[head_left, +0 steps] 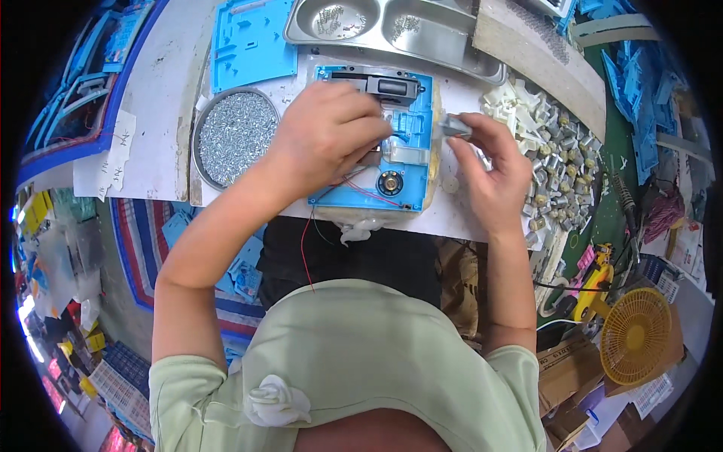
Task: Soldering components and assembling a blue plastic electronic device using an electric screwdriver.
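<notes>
An open blue plastic casing (pixel 423 124) lies on the table in front of me. A black rectangular part (pixel 393 88) sits along its far edge, with a round speaker (pixel 390 183) near its close edge. Bent over the casing's left half, my left hand (pixel 327 132) has its fingers closed, slightly blurred; whatever they pinch is hidden. Red wires (pixel 303 241) run from beneath that hand and hang over the table edge. Just right of the casing, a small silver motor (pixel 455 126) is pinched between the thumb and fingers of my right hand (pixel 493 166).
A round bowl (pixel 197 151) of screws stands left of the casing. Behind are a blue panel (pixel 252 45) and a metal tray (pixel 452 47) with small screws. Piled on the right are white plastic parts (pixel 516 105) and motors (pixel 561 177). A yellow fan (pixel 636 335) stands lower right.
</notes>
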`<state>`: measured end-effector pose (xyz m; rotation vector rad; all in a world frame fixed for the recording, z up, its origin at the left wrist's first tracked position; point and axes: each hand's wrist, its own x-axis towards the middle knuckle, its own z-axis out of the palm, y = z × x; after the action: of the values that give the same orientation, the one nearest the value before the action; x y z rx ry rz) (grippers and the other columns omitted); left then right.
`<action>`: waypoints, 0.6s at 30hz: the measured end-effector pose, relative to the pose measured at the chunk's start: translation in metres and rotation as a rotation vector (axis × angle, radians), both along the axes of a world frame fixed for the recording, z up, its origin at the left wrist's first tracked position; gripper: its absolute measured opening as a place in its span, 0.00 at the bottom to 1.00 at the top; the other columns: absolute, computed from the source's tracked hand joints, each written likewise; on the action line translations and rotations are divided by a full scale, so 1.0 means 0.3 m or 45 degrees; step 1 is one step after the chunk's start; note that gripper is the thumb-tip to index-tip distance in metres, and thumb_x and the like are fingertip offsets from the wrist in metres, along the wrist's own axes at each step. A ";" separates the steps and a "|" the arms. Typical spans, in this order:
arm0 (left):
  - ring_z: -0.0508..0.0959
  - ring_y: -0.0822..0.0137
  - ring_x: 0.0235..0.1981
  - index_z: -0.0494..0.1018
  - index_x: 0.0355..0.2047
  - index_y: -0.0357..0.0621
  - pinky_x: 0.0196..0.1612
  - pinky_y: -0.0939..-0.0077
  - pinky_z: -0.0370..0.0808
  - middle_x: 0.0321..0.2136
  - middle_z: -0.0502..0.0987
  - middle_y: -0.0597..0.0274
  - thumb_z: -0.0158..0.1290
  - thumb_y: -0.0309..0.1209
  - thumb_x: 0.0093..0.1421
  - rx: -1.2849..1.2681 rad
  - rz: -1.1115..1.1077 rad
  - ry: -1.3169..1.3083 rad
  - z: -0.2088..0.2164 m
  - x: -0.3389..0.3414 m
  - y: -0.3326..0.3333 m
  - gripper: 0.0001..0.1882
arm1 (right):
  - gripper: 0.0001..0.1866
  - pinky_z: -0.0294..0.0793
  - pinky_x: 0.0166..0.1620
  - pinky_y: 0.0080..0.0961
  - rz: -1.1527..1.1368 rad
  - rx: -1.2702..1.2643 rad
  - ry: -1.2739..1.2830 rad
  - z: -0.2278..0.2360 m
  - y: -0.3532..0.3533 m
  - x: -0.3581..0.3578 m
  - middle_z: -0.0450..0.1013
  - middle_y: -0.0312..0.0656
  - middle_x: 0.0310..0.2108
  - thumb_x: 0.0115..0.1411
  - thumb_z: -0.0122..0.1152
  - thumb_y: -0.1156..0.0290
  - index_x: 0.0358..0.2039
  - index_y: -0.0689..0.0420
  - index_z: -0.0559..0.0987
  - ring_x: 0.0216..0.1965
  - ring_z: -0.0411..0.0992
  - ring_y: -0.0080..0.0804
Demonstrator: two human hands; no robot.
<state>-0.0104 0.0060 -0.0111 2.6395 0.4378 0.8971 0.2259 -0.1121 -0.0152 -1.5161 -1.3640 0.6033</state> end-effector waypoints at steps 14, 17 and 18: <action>0.79 0.60 0.35 0.84 0.37 0.46 0.38 0.66 0.74 0.34 0.80 0.64 0.66 0.22 0.43 -0.160 0.163 -0.103 -0.032 -0.114 -0.062 0.17 | 0.12 0.67 0.58 0.39 0.148 0.015 -0.603 0.022 0.112 -0.032 0.74 0.41 0.56 0.48 0.77 0.66 0.35 0.50 0.88 0.59 0.61 0.48; 0.79 0.60 0.35 0.84 0.37 0.47 0.38 0.66 0.75 0.35 0.80 0.63 0.66 0.23 0.44 -0.160 0.175 -0.103 -0.031 -0.116 -0.064 0.17 | 0.12 0.66 0.60 0.42 0.187 -0.014 -0.720 0.039 0.121 -0.033 0.74 0.42 0.56 0.49 0.77 0.66 0.36 0.49 0.89 0.59 0.60 0.52; 0.79 0.60 0.35 0.84 0.37 0.47 0.38 0.66 0.75 0.35 0.80 0.63 0.67 0.23 0.44 -0.163 0.184 -0.097 -0.031 -0.116 -0.066 0.17 | 0.12 0.66 0.61 0.42 0.200 -0.013 -0.780 0.044 0.124 -0.033 0.74 0.42 0.56 0.50 0.76 0.66 0.36 0.49 0.89 0.60 0.60 0.52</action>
<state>-0.0453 -0.0138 -0.0205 2.4745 0.6514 0.9753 0.2161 -0.0750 -0.0021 -1.6867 -1.9556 0.2375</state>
